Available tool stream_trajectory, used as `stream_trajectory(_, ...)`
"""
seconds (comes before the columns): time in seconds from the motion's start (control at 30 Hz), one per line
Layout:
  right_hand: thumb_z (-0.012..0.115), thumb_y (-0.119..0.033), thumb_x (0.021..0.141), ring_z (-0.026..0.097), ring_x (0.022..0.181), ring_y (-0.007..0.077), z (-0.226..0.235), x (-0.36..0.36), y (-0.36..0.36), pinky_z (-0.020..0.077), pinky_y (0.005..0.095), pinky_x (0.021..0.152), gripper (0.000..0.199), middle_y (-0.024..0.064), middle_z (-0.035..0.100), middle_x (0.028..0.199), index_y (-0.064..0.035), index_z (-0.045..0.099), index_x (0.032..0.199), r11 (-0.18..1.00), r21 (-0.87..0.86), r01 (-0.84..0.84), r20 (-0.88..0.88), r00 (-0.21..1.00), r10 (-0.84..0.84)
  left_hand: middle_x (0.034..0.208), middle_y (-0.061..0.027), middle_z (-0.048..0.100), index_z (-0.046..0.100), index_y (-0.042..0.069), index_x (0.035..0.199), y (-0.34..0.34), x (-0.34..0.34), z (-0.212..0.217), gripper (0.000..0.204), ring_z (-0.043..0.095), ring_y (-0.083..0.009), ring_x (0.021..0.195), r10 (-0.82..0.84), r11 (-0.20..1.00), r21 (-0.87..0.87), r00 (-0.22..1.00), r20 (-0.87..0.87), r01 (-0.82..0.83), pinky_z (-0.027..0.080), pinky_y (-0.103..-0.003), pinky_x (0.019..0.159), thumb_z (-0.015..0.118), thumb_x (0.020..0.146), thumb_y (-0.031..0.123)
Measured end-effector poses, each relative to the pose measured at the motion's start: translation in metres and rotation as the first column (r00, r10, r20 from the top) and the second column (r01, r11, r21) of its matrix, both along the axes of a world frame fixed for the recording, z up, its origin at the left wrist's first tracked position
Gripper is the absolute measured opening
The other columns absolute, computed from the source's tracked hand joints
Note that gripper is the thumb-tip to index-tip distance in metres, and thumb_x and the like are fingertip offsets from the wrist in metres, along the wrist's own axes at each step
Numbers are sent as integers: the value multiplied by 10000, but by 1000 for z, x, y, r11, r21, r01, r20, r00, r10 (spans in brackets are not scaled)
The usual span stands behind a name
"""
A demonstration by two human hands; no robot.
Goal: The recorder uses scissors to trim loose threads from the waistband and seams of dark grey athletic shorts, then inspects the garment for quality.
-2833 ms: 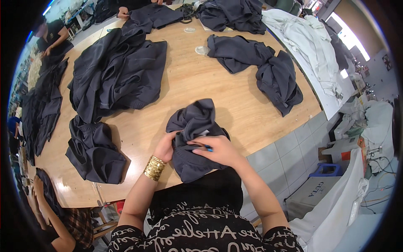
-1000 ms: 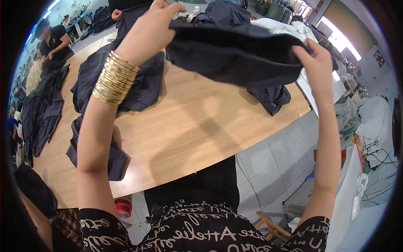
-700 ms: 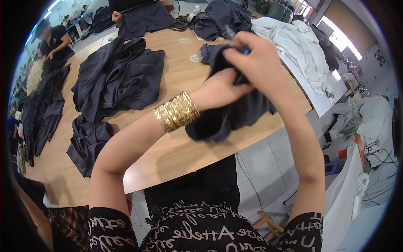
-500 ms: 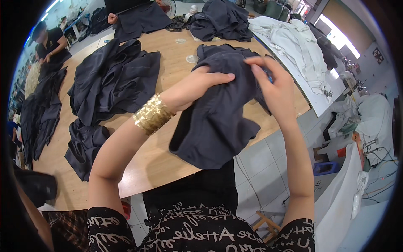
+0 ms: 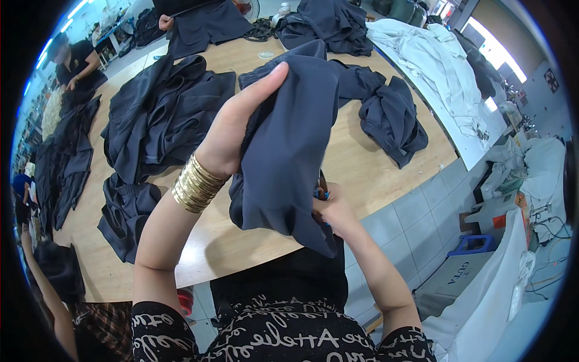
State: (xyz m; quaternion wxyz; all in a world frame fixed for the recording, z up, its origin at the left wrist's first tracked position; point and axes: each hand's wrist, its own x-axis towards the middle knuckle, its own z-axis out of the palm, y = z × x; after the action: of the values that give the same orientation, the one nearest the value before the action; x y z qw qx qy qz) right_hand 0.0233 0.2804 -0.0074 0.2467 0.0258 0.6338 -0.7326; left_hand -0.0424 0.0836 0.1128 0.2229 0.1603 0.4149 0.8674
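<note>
Garment [image 5: 286, 151]: dk, held up over table's [image 5: 356, 157] near edge
L hand [image 5: 234, 128]: clamped on it, thumb on top
R hand [image 5: 335, 211]: gripping small tool [image 5: 321, 193], blue bits, kind unclear, at garment's edge
Surface: pale wood; dk piles [image 5: 166, 120] on table's L side
Flr [image 5: 404, 223]: grey-wht tiles, R of table
Wht cloth [image 5: 431, 78]: heaped past table's far R edge
</note>
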Motion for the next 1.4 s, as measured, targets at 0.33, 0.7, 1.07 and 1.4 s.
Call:
stream_trajectory(0.33, 731, -155, 727, 627, 862, 206, -56, 17, -24, 471, 316, 745, 325, 173, 631, 925, -9, 622, 997, 824, 536, 185, -481, 868, 119, 1106, -73, 613, 541, 15, 1174, -23, 3, -27, 389, 609, -138, 942, 33, 992, 118, 996, 84, -43, 483, -261, 838, 519, 925, 314)
stream_trajectory(0.7, 528, -251, 842, 603, 787, 205, 77, 27, 164, 511, 439, 812, 268, 87, 597, 931, -45, 551, 1011, 743, -462, 483, -333, 682, -651, 1102, -79, 624, 569, 2, 1146, -115, 17, -91, 337, 606, -158, 961, 296, 955, -58, 944, 144, -291, 457, -285, 877, 504, 923, 246)
stream_trajectory(1.07, 611, -221, 872, 369, 407, 23, 145, -47, 86, 288, 191, 359, 135, -43, 517, 708, -90, 597, 904, 791, -264, 552, -445, 657, -608, 980, -11, 622, 607, 43, 1056, -94, 4, -147, 268, 565, -80, 871, 408, 676, -673, 913, 2, -300, 442, -213, 732, 556, 903, 257)
stream_trajectory(1.4, 553, -254, 895, 524, 545, 107, 154, -86, 166, 381, 250, 511, 246, 64, 573, 666, -17, 614, 922, 335, 231, 913, -937, 302, -177, 1307, -106, 447, 565, 166, 1136, -72, 37, -214, 345, 282, -337, 1304, -27, -92, -669, 673, -739, -738, 276, -453, 1021, 604, 800, 101)
